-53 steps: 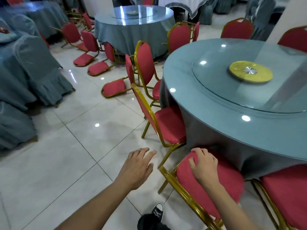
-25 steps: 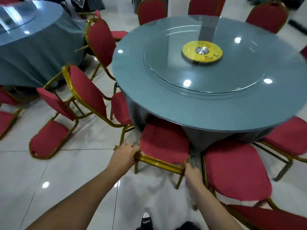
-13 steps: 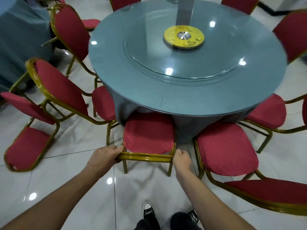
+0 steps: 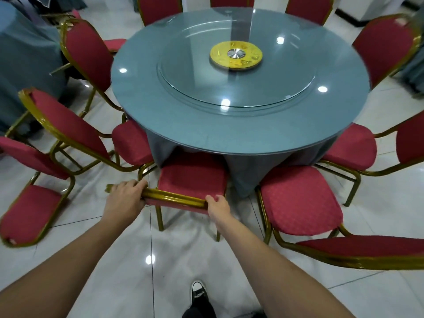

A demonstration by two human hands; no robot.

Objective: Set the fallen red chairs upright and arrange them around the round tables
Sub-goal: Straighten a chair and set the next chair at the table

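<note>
A glossy white tiled floor surrounds a round glass-topped bench ringed by red chairs. Directly ahead, an upright red chair has its seat tucked under the bench edge. The left hand and right hand grip its gold top rail, fingers curled around it. A fallen chair lies far left.

Both bare forearms reach up from the bottom corners of the frame toward its middle. The left hand curls its fingers over a gold rail, knuckles up. The right hand holds the rail's other end, thumb on top.
</note>
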